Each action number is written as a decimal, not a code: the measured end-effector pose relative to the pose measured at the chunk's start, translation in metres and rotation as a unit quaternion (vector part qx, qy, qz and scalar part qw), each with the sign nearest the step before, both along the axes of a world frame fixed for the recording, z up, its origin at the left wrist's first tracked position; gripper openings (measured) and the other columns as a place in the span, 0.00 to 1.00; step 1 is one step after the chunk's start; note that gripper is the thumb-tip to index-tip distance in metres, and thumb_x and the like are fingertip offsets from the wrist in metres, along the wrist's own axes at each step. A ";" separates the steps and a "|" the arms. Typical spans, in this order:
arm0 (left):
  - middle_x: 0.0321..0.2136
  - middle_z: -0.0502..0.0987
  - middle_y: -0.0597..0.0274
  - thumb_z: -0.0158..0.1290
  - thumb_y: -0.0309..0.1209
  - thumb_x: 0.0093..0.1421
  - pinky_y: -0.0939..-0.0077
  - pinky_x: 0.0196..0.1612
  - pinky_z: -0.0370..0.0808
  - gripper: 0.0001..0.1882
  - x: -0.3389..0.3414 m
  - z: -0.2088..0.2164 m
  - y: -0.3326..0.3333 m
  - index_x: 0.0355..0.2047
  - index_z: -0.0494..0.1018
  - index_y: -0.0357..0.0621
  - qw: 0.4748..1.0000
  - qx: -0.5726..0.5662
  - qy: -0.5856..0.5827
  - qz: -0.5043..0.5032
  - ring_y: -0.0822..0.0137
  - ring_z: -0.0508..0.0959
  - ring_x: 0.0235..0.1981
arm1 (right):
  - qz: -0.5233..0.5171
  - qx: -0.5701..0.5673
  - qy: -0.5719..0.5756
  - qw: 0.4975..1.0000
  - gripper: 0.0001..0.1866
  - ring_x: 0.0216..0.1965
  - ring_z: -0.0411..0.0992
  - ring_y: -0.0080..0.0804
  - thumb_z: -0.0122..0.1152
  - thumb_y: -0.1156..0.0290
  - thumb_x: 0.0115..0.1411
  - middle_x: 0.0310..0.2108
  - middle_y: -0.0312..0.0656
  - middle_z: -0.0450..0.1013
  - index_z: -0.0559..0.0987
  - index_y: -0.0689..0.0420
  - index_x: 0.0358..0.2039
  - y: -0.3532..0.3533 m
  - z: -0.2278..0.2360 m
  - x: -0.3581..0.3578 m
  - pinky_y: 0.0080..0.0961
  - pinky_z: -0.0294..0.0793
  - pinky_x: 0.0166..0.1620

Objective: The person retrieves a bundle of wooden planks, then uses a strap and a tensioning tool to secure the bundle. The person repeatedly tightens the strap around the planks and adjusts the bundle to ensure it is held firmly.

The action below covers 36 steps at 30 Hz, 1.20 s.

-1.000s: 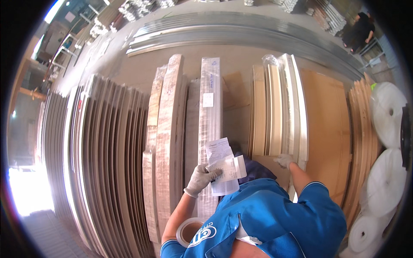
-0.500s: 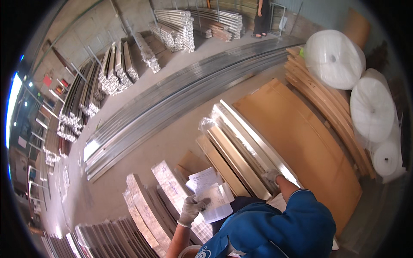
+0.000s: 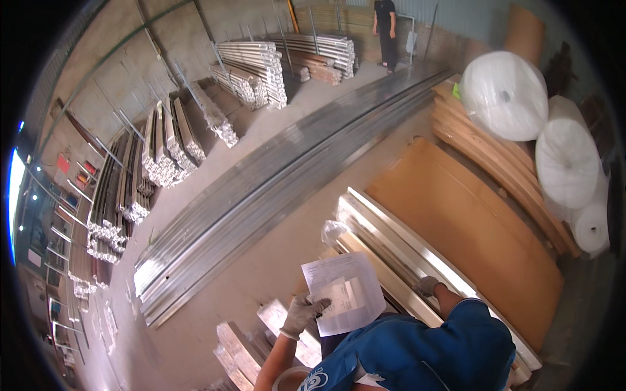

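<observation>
Paper sheets [image 3: 350, 296] (5–6 o'clock in view): prob. light, flexible, easily creased; grip at 8 o'clock edge. L hand [image 3: 304, 315]: fingers closed on sheets, thumb on top. R hand [image 3: 428, 285]: approx. 4 o'clock, at long profiles [image 3: 398, 246]; finger closure can't tell.

A white profile [image 3: 417, 246] (just beside my right grip [image 3: 428, 285]) blocks my way to open room above the brown sheet [image 3: 466, 212].
</observation>
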<state>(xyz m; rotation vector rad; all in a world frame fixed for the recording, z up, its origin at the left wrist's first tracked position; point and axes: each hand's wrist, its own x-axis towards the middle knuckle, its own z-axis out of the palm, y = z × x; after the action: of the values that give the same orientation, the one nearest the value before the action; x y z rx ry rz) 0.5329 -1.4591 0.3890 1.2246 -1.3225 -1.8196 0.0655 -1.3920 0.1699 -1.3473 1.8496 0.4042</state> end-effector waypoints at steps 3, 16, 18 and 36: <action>0.35 0.83 0.62 0.64 0.26 0.60 0.76 0.38 0.77 0.13 0.036 0.002 -0.044 0.44 0.80 0.33 1.000 0.024 0.011 -0.001 0.74 0.80 0.33 | 0.067 0.007 -0.006 0.998 0.28 0.29 0.81 0.29 0.59 0.38 0.58 0.29 0.40 0.82 0.86 0.54 0.32 -0.049 0.009 0.021 0.32 0.81 0.38; 0.33 0.83 0.65 0.62 0.25 0.61 0.79 0.35 0.75 0.11 0.133 0.032 -0.123 0.42 0.81 0.32 0.998 0.001 0.032 0.046 0.76 0.79 0.32 | -0.100 0.006 -0.106 0.989 0.24 0.27 0.78 0.33 0.61 0.49 0.62 0.30 0.43 0.80 0.84 0.60 0.41 -0.192 0.047 0.149 0.34 0.78 0.35; 0.32 0.83 0.65 0.63 0.25 0.60 0.80 0.35 0.75 0.10 0.146 0.035 -0.134 0.40 0.81 0.32 0.997 -0.005 0.027 0.067 0.76 0.79 0.31 | -0.080 0.017 -0.100 0.992 0.25 0.27 0.78 0.33 0.61 0.48 0.62 0.29 0.42 0.80 0.84 0.60 0.41 -0.219 0.051 0.165 0.34 0.78 0.34; 0.29 0.82 0.64 0.65 0.26 0.57 0.79 0.30 0.73 0.10 0.225 0.048 -0.354 0.38 0.81 0.35 0.973 -0.024 0.041 0.224 0.75 0.78 0.27 | -0.288 0.360 -0.604 0.650 0.58 0.48 0.74 0.44 0.34 0.17 0.54 0.54 0.52 0.72 0.61 0.55 0.69 -0.518 0.063 0.460 0.42 0.72 0.53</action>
<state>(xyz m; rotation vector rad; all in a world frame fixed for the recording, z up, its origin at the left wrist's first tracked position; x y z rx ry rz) 0.7575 -1.8135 0.4373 1.2836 -0.9430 -1.4889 0.5251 -1.9097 0.2331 -0.1802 0.6742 -0.1413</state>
